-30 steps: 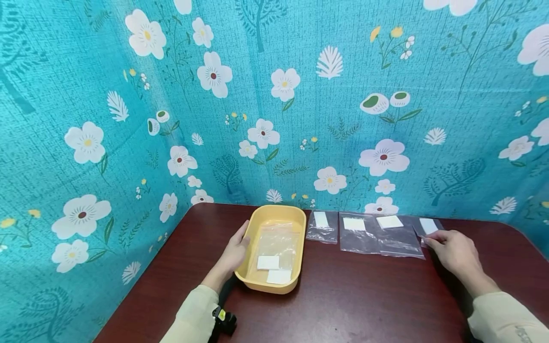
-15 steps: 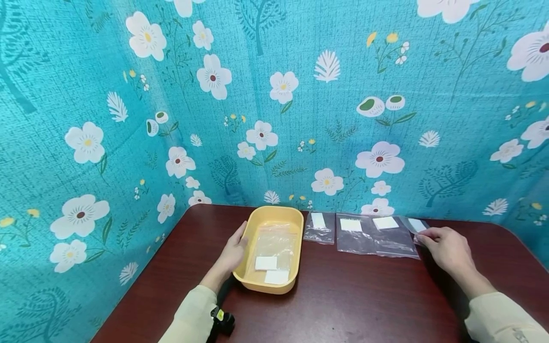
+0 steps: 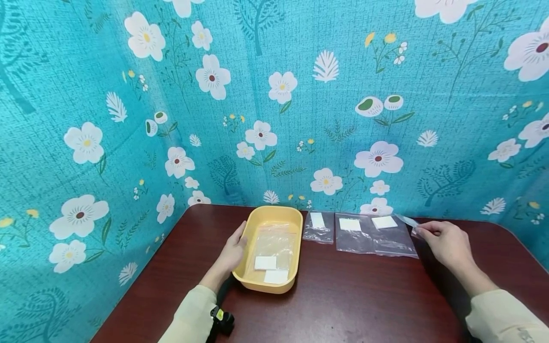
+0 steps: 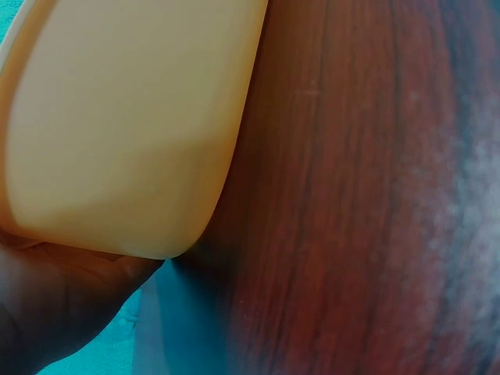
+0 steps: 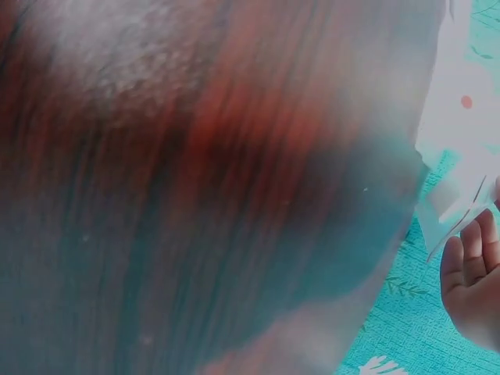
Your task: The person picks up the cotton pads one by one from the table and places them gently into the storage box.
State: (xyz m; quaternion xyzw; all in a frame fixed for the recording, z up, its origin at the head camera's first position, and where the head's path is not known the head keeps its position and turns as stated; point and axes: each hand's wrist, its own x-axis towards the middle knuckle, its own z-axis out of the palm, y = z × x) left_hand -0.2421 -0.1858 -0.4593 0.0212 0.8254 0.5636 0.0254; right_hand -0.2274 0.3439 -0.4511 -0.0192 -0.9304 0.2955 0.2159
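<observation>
My left hand [image 3: 231, 250] grips the left side of a yellow plastic tray [image 3: 268, 287]; in the left wrist view the hand [image 4: 66, 301] lies against the tray's wall [image 4: 117, 141]. Inside the tray are clear zip bags [image 3: 276, 240] with white rectangular pieces [image 3: 265, 262]. At the far right, my right hand [image 3: 448, 245] pinches a small clear bag [image 3: 408, 221], which is lifted and seen nearly edge-on. The right wrist view shows this bag [image 5: 453, 207] at the fingers, partly cut off by the frame.
Left of the held bag, a row of clear bags lies along the table's back: a small one [image 3: 318, 234], then two larger ones [image 3: 355, 244] [image 3: 393, 244], each with a white piece. A flowered blue cloth [image 3: 300, 119] hangs behind the dark red table [image 3: 343, 295].
The small bag at my right fingertips has been raised off the table and tilted edge-on. My right hand has shifted slightly left in view; the left hand and tray stay put.
</observation>
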